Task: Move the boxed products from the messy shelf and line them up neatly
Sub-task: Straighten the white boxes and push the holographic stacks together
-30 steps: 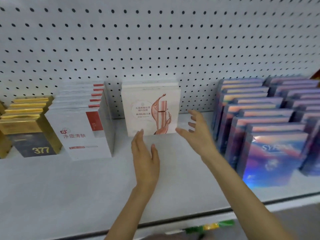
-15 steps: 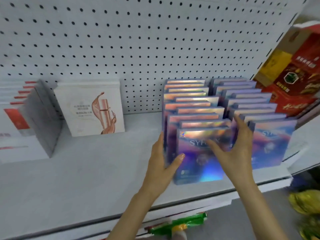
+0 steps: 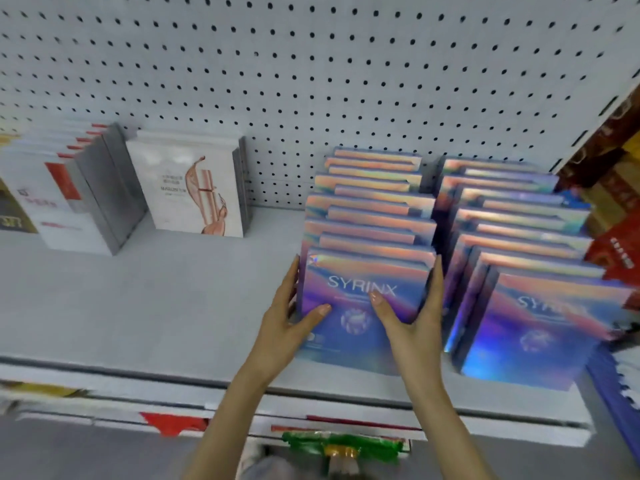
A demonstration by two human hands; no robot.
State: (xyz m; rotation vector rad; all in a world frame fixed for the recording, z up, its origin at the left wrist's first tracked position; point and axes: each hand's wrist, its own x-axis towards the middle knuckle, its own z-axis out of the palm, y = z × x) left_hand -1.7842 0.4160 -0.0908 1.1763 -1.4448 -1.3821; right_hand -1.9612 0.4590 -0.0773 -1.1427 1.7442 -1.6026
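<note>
Entry: we noted the left hand [image 3: 284,327] with its fingers straight and laid flat against the left side of the front SYRINX box [image 3: 360,306], thumb resting across the box face. The right hand [image 3: 415,317] mirrored this on the right side, fingers likewise extended and thumb on the face. Neither hand curled round the box. We judged that they pressed inward from both sides to square the near row [image 3: 370,209], whose boxes sat staggered left and right behind the front one. We read the step as alignment, not lifting.

The box stood upright at the head of that row, near the front lip of the shelf [image 3: 156,306]. A second row [image 3: 512,216] of the same holographic boxes stood just beside it on the right and looked equally uneven.

Surface: pale grey shelf board, with white pegboard [image 3: 311,81] behind. Further left stood white boxes with copper artwork [image 3: 194,192], then white-and-red boxes [image 3: 59,202]. Red cartons [image 3: 616,244] were at the far right, and a green packet [image 3: 343,445] lay below the shelf.
</note>
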